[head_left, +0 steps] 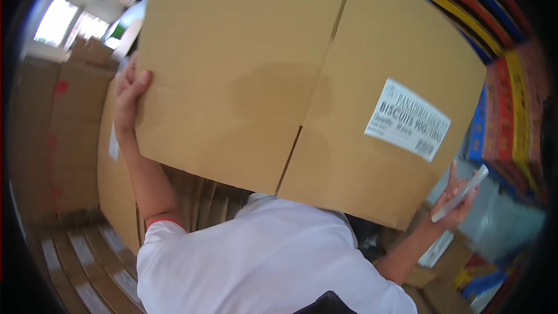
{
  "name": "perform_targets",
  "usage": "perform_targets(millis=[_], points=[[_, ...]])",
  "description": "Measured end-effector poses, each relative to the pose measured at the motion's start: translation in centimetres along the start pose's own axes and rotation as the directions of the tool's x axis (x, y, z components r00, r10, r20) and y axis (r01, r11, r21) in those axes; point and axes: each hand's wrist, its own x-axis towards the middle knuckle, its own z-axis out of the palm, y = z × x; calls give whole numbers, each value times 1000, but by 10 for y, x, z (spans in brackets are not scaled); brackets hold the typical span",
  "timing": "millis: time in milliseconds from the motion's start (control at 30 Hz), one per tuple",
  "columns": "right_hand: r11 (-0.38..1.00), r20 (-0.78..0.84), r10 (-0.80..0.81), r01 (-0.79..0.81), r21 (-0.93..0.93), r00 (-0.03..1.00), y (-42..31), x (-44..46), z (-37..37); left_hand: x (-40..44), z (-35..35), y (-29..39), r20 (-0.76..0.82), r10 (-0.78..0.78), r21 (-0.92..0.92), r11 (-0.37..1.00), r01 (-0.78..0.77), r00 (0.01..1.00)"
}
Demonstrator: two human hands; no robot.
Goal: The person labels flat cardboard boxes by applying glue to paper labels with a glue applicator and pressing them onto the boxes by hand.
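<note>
A large flat cardboard box (pixel 232 81) fills the middle of the head view, with a white printed label (pixel 408 119) reading "BISCUITS" on its right part. My left hand (pixel 131 90) grips the box's left edge, thumb on the front face and the other fingers partly hidden behind it. Near the lower right corner of the box is my right hand (pixel 456 197), which holds a translucent whitish stick-like object (pixel 460 193) across the palm, some fingers stretched out. That hand appears apart from the box.
Brown cartons (pixel 78 134) are stacked at the left, and labelled cartons (pixel 87 256) lie at the lower left. Colourful stacked packages (pixel 508 110) in red, yellow and blue stand at the right. Another labelled carton (pixel 444 256) sits below my right hand.
</note>
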Motion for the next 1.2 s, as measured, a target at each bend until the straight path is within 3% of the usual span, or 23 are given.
perform_targets(millis=[33, 100, 167, 233, 300, 367, 433, 500, 533, 600, 800, 833, 867, 900, 933, 967, 1000, 1033, 1067, 1100, 1167, 1200], points=[[998, 38, 37, -39, 43, 999, 18, 4, 6, -19, -35, 13, -93, 51, 76, 996, -44, 994], [964, -60, 233, -223, 142, 971, 54, 5, 12, -54, -60, 48, -388, 291, 282, 941, -188, 874], [929, -100, 350, -331, 166, 932, 85, 0, 28, -88, -80, 71, -487, 293, 321, 936, -143, 823], [897, 0, 440, -439, -42, 898, 99, -10, 58, -128, -116, 82, -558, 290, 342, 934, -102, 778], [863, -42, 487, -488, -133, 873, 97, -5, 60, -185, -172, 68, -624, 156, 244, 970, 2, 765], [880, 61, 466, -455, -137, 883, 100, -1, 50, -250, -225, 36, -734, -3, 146, 976, 162, 679], [882, 73, 465, -455, -122, 882, 105, -1, 40, -333, -283, 7, -710, -210, -20, 960, 278, 672], [886, 85, 461, -452, -107, 883, 104, 0, 38, -399, -295, -11, -742, -387, -194, 906, 376, 548], [874, 55, 475, -464, -145, 878, 100, -2, 42, -421, -308, -20, -741, -388, -195, 905, 378, 548], [854, 20, 497, -485, -191, 867, 96, -6, 44, -460, -333, -35, -768, -535, -339, 806, 485, 353], [846, -15, 498, -490, -209, 867, 98, -6, 29, -485, -366, -61, -807, -552, -340, 727, 597, 212], [845, -9, 504, -495, -200, 864, 98, -6, 27, -451, -341, -52, -908, -394, -81, 501, 862, 144], [845, -8, 506, -498, -195, 863, 98, -5, 30, -404, -300, -35, -975, -214, 78, -49, 996, 66], [845, -7, 508, -500, -191, 861, 97, -4, 32, -335, -233, -8, -999, -32, 5, -462, 887, -12], [855, -42, 494, -494, -159, 869, 93, -6, 44, -326, -280, -32, -941, -41, 334, -242, 911, 335], [859, -68, 486, -490, -148, 872, 93, -7, 47, -316, -323, -54, -767, -44, 641, -35, 766, 640], [863, -94, 477, -486, -137, 874, 92, -8, 50, -235, -239, -34, -620, -101, 704, 365, 609, 778], [856, -73, 484, -489, -169, 872, 92, -9, 50, -155, -132, -2, -382, -210, 710, 557, 431, 900], [850, -51, 488, -487, -200, 871, 92, -9, 50, -122, -83, -2, -126, -218, 756, 610, 236, 968], [852, -62, 480, -482, -206, 875, 93, -10, 48, -89, -34, -2, 139, -211, 724, 688, 46, 967], [846, -31, 469, -459, -269, 883, 96, -13, 40, -53, 79, 30, 448, -353, 885, 305, -351, 822], [848, -51, 454, -449, -281, 889, 96, -13, 36, -47, 81, 23, 471, -343, 872, 321, -370, 813]])
